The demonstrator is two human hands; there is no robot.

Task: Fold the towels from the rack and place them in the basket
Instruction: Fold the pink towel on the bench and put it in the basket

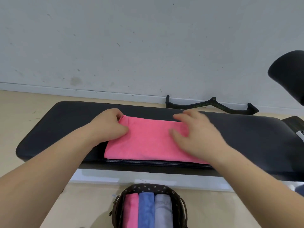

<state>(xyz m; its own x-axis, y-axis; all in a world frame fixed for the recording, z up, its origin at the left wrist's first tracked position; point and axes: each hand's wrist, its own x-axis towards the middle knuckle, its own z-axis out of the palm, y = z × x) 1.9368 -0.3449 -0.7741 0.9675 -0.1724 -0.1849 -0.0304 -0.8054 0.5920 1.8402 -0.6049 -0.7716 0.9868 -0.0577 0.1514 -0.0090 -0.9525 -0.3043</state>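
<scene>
Your left hand [108, 125] is curled on the far left corner of a pink towel [148, 143], thumb and fingers pinching the cloth so that the corner lifts into a small ridge. Your right hand [197, 135] lies over the right end of the same towel with its fingers spread apart and fairly straight, holding nothing. It is blurred, so you cannot tell how firmly it touches the cloth. The pink towel lies flat as a wide rectangle on a black padded bench [65, 122], its near edge close along the near edge of the bench. Both of your bare forearms reach toward it from the bottom of the view. Near you on the beige floor [24, 104], just in front of the bench, stands a dark brown basket [148, 186] with a flower-dotted rim. Inside it three folded towels stand on edge side by side, touching: a pink folded towel [130, 209] on the left, a blue folded towel [146, 209] in the middle, and a grey folded towel [163, 209] on the right. Beyond the bench, a black cable handle [212, 105] lies on the floor against the foot of a scuffed white wall [148, 46]. At the right edge of the view, a black rounded pad [289, 74] juts in above the bench's end.
</scene>
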